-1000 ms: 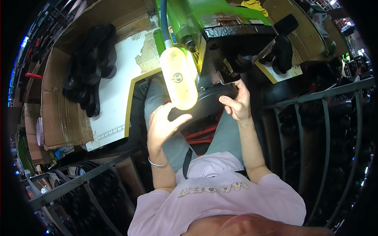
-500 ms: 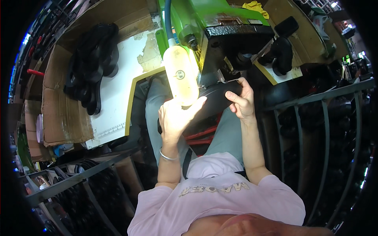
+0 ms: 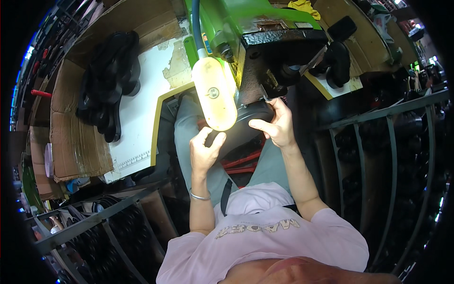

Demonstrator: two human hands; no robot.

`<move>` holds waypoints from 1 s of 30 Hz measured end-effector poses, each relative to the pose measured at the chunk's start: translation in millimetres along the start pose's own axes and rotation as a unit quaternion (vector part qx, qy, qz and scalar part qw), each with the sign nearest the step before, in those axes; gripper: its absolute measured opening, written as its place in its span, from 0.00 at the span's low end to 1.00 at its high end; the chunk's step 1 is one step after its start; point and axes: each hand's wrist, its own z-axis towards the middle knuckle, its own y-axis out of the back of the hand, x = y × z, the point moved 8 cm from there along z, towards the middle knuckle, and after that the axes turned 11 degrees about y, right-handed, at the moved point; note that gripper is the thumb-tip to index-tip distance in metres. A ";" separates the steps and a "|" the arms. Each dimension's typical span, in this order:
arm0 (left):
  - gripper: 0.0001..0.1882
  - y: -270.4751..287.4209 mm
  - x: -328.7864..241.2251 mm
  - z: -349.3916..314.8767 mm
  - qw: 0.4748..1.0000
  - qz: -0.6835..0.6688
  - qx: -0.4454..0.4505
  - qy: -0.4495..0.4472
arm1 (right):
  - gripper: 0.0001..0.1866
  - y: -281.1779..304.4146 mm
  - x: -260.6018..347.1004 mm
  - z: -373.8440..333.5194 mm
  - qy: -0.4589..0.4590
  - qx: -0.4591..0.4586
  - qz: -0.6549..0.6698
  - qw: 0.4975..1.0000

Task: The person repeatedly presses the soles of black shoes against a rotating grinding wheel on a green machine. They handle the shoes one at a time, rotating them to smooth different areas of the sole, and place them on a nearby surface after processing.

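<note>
My right hand (image 3: pixel 280 127) is under the dark head of a green machine (image 3: pixel 283 21). Its fingers reach the far edge of a smooth, curved black piece (image 3: pixel 257 111), and its thumb points left along the near side. The piece lies against the machine's lower metal parts; its exact kind does not show. My left hand (image 3: pixel 203 152) is curled just below a lit, oval yellow lamp (image 3: pixel 215 94). Something dark shows between its thumb and forefinger, too small to name. The lamp hides part of the space between the hands.
To the left, a cardboard box (image 3: pixel 78 128) surrounds a white board (image 3: pixel 142 104) with a heap of black shoe-like parts (image 3: pixel 109 80). More black parts (image 3: pixel 338 61) sit right of the machine. Metal-railed racks (image 3: pixel 364 156) flank me on both sides. A yellow cloth (image 3: pixel 305 8) lies atop the machine.
My left hand has drawn down, away from the lamp, its thumb pulled back. My right hand has shifted left with the black piece, which shows less toward my left hand.
</note>
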 end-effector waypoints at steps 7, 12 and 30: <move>0.11 -17.8 -32.5 2.5 0.991 -0.072 -0.013 -0.114 | 0.21 -2.0 4.1 -1.9 0.041 0.006 -0.031 0.999; 0.11 -30.4 -82.0 11.7 0.989 -0.020 -0.022 -0.146 | 0.17 22.2 4.3 -6.1 -0.010 -0.086 0.115 0.990; 0.10 -41.3 -55.0 2.6 0.988 -0.128 0.030 -0.084 | 0.30 11.1 -13.1 -24.8 0.076 -0.078 -0.009 0.994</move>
